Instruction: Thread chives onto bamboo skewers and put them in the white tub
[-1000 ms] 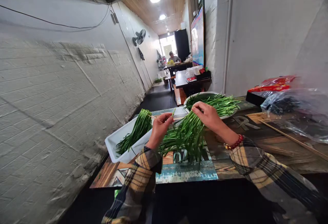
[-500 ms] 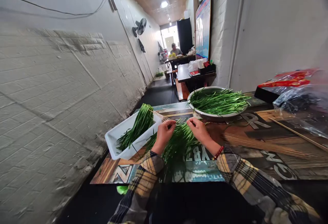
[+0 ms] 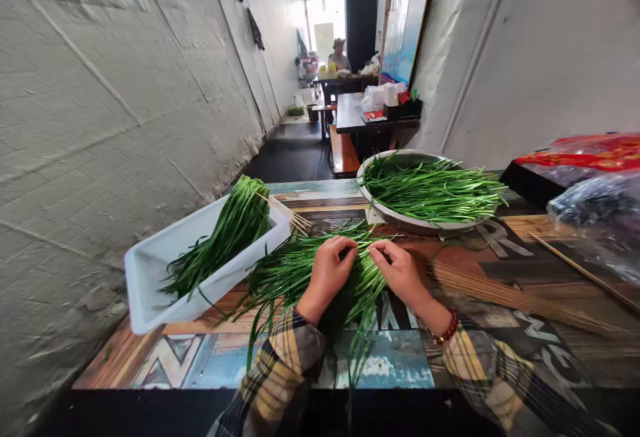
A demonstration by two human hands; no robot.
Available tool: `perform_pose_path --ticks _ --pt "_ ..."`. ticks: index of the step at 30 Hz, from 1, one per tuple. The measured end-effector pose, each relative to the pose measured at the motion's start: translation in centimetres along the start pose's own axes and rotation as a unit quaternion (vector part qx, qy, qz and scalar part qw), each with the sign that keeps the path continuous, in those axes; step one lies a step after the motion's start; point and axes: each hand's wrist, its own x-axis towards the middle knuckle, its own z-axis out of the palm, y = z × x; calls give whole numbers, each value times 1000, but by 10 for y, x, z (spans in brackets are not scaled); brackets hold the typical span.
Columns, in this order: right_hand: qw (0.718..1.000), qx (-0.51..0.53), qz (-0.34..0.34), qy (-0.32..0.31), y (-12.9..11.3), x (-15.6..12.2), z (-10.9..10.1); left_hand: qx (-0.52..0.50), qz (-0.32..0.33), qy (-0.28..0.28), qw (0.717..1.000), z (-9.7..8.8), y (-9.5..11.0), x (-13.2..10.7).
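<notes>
Loose garlic chives (image 3: 290, 267) lie in a pile on the patterned table before me. My left hand (image 3: 331, 270) is closed, thumb and forefinger pinched at the stalks near the pile's top. Close beside it, my right hand (image 3: 403, 277), with a red bead bracelet at the wrist, also pinches at the stalks; the exact pieces between the fingertips are too small to make out. To the left, a white plastic tray (image 3: 143, 287) holds a bunch of chives (image 3: 227, 227) threaded on thin bamboo skewers (image 3: 290, 213), whose ends stick out past the tray's rim.
A metal basin (image 3: 373, 203) heaped with chives stands at the back right. Bare skewers (image 3: 520, 293) lie right of my hand, with plastic packaging (image 3: 595, 203) beyond. A white wall borders the left; a person (image 3: 339, 57) sits far behind.
The view has tilted down and come closer to the table. Both hands have shifted slightly down over the loose chives, staying pinched near each other. The skewered bunch remains in the tray.
</notes>
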Motion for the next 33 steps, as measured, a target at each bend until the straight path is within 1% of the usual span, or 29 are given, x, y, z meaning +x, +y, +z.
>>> perform_pose_path --ticks 3,6,10,13,16,20,23,28,33 --pt "1000 15 17 0 4 0 2 4 -12 -12 1000 4 -1 2" --pt "999 24 42 2 7 2 3 -5 -25 -16 1000 3 -1 3" --pt "996 43 71 -12 9 3 4 -10 -19 -35 999 2 0 0" --pt "994 62 85 -23 8 3 4 -18 -21 -32 999 2 1 -1" --pt "995 45 85 -20 5 2 3 -37 -23 -26 999 2 0 0" --pt "998 5 58 -11 0 0 0 -70 -28 -15 997 1 -3 2" --pt "999 -16 39 -12 -3 0 -1 -71 -21 -12 997 2 -4 2" --pt "998 -31 54 -11 -3 -1 -2 -48 -16 -7 999 5 -2 -1" --pt "997 -28 67 -13 1 0 0 -53 -15 -15 998 4 -2 -2"
